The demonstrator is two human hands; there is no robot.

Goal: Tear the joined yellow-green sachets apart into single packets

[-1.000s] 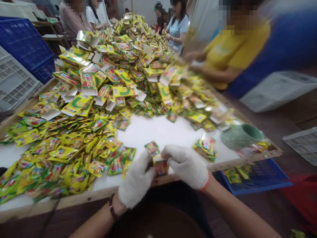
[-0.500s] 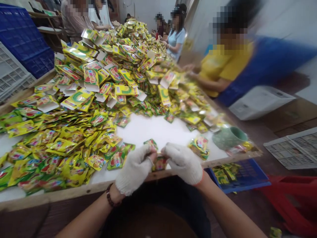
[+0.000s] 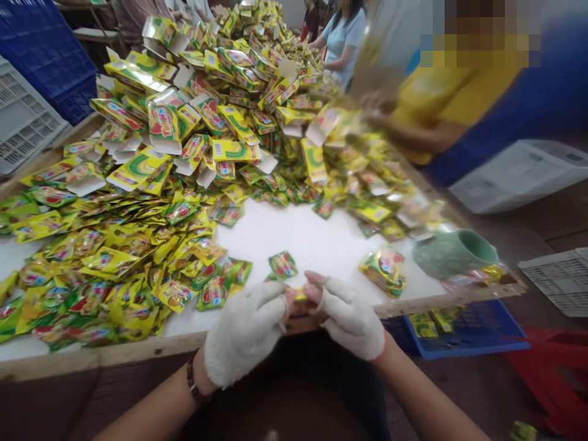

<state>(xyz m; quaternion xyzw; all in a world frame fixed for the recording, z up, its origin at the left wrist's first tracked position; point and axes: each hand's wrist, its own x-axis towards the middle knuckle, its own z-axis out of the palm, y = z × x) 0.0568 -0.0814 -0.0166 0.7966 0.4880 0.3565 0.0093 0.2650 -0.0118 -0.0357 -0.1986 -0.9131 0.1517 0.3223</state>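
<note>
Both of my hands wear white knit gloves with the fingertips cut off. My left hand [image 3: 245,331] and my right hand [image 3: 348,315] meet at the table's near edge, fingers pinched together on a small yellow sachet stack [image 3: 299,298] that is mostly hidden between them. A single green and red sachet [image 3: 282,264] lies on the white tabletop [image 3: 312,239] just beyond my fingers. A small neat stack of sachets [image 3: 383,271] sits to the right of my right hand.
A large heap of yellow-green sachets and flat cartons [image 3: 206,116] covers the table's left and far side. A green cup [image 3: 452,252] lies tipped at the right edge. A blue crate [image 3: 463,327] stands below. A person in yellow [image 3: 441,104] works at the right; others sit farther back.
My hands have drawn closer to the table edge, and the sachets between them are now almost hidden. One sachet now lies on the table beyond my fingers.
</note>
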